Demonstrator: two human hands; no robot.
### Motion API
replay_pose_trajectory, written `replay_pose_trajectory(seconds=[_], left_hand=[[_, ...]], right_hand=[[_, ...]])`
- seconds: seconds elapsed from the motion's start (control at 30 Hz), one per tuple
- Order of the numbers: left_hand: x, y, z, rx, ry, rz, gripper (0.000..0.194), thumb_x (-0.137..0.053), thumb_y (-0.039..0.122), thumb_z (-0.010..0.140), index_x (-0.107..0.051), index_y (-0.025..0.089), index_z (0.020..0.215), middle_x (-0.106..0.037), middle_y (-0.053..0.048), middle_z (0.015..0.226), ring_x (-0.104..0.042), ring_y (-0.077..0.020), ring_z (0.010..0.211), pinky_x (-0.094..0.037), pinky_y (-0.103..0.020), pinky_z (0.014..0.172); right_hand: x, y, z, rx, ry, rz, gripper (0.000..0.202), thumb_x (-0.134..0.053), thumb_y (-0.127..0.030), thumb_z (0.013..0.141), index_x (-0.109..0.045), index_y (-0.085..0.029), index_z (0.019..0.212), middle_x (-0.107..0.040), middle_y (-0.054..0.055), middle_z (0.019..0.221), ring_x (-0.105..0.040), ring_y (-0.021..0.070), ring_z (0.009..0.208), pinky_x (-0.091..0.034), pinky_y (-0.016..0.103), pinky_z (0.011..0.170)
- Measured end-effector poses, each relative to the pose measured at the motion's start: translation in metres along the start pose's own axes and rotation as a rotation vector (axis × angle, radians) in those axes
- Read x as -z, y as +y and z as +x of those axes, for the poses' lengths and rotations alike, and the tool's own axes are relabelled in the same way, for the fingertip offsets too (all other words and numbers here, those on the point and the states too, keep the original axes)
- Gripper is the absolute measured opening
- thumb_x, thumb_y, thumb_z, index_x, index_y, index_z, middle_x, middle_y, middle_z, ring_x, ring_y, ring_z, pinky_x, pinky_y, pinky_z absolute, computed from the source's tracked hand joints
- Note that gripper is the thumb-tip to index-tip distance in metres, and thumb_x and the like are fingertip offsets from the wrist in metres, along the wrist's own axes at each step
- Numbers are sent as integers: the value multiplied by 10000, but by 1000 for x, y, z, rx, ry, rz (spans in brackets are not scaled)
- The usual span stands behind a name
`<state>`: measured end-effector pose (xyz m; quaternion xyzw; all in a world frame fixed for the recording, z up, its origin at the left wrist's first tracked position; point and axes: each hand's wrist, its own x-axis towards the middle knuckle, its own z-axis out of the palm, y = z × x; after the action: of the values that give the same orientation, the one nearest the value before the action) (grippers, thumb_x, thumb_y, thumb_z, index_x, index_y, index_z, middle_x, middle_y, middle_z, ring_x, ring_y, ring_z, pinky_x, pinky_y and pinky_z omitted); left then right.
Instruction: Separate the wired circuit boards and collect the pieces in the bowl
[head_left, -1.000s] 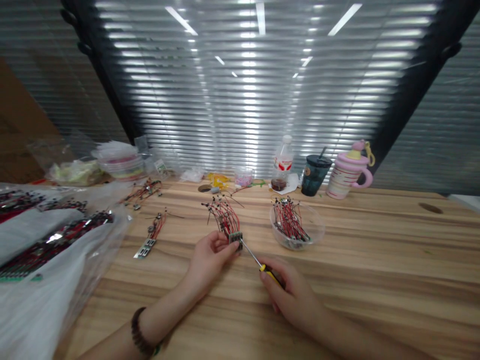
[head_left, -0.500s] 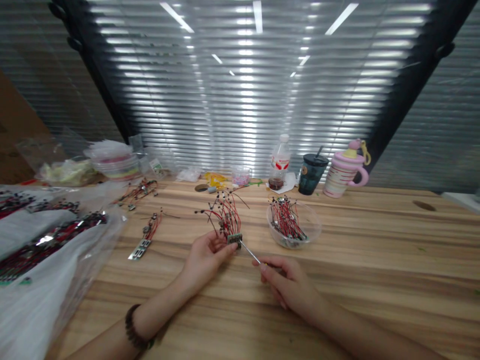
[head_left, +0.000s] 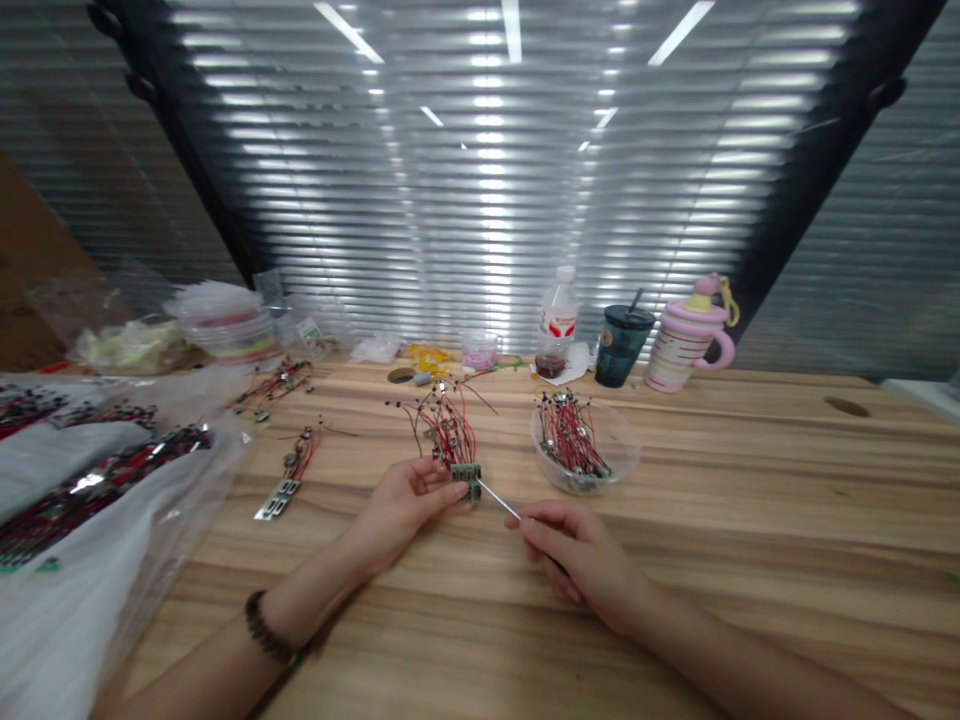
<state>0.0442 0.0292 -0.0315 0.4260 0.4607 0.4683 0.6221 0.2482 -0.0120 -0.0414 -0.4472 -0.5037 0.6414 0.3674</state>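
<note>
My left hand (head_left: 409, 505) pinches a small green circuit board (head_left: 466, 481) by its left and lower edge. Red and black wires (head_left: 452, 430) with small dark parts at their ends fan out from the board's far side. In my right hand (head_left: 574, 550) is a thin metal tool (head_left: 498, 500) like a slim screwdriver; its handle is mostly hidden by the fingers. The tool's tip meets the board's right edge, or lies very close to it. Right of the board stands a clear plastic bowl (head_left: 626, 455) holding several wired boards (head_left: 574, 440).
On the left lie a loose wired board (head_left: 281, 497), more wired parts (head_left: 281, 380) and a plastic bag (head_left: 112, 620) of wired boards. Along the back stand a bottle (head_left: 557, 325), a dark cup (head_left: 622, 345), a pink mug (head_left: 682, 345) and stacked plastic tubs (head_left: 225, 325).
The board has tilted slightly, showing more of its face, and the left thumb has shifted a little. The tool's tip stays at the board's right edge. The whole view has drifted slightly.
</note>
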Motion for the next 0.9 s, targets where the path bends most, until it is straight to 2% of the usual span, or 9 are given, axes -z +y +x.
replay_pose_trajectory(seconds=[0.13,0.23,0.4,0.5,0.6,0.67,0.73,0.83,0.9], left_hand=[[-9,2,-9,32,-11,-53,297,-801,193,569,-645,117,810,-695,-43,860,-649,-137,781,-578,-280,740],[-21,2,-21,78,-89,-45,270,-807,174,553,-655,112,767,-696,-47,789,-647,-151,727,-586,-309,688],[-33,-4,-37,146,-263,1,224,-779,161,594,-666,147,787,-693,-22,771,-646,-131,707,-573,-272,678],[-32,-9,-38,169,-269,-47,223,-783,163,591,-666,148,780,-690,-17,772,-638,-121,700,-571,-265,665],[-29,-11,-35,188,-227,-85,300,-797,185,572,-660,152,837,-689,-29,831,-633,-131,730,-575,-290,667],[-28,-11,-32,163,-185,-42,292,-799,208,568,-651,141,811,-681,-29,802,-628,-137,717,-576,-302,662],[-28,-11,-30,68,-137,52,254,-791,212,577,-647,134,771,-675,-26,749,-624,-129,694,-566,-271,669],[-29,-13,-30,-82,-109,171,261,-768,182,600,-661,146,836,-699,-44,816,-638,-123,723,-540,-208,699],[-31,-14,-33,-107,-134,192,292,-758,172,609,-660,161,883,-706,-52,887,-648,-129,745,-535,-199,697]], right_hand=[[-3,6,-2,223,111,-49,269,-621,-392,754,-537,-150,838,-432,-63,585,-299,25,386,-216,161,336],[-3,7,-5,345,203,-43,266,-663,-335,736,-457,-181,803,-438,-63,622,-361,46,470,-286,162,403],[-5,5,-8,334,162,-19,323,-737,-280,655,-491,-175,836,-519,-36,698,-463,77,578,-373,189,517],[-6,5,-6,305,162,27,264,-700,-293,689,-512,-177,833,-519,-34,688,-462,79,557,-374,196,500],[-5,5,-2,242,199,116,286,-685,-340,693,-491,-185,833,-485,-53,664,-349,42,423,-289,185,386],[-4,5,1,224,220,136,321,-696,-356,675,-484,-184,845,-471,-60,649,-298,30,394,-246,180,357],[-3,6,3,223,225,92,317,-689,-360,683,-496,-177,856,-487,-49,652,-306,35,402,-237,180,355],[-3,8,4,256,253,-26,263,-659,-345,716,-524,-162,846,-530,-7,711,-401,68,484,-286,186,390],[-3,9,3,292,260,-73,231,-647,-326,729,-535,-161,846,-538,3,733,-461,95,570,-347,194,452]])
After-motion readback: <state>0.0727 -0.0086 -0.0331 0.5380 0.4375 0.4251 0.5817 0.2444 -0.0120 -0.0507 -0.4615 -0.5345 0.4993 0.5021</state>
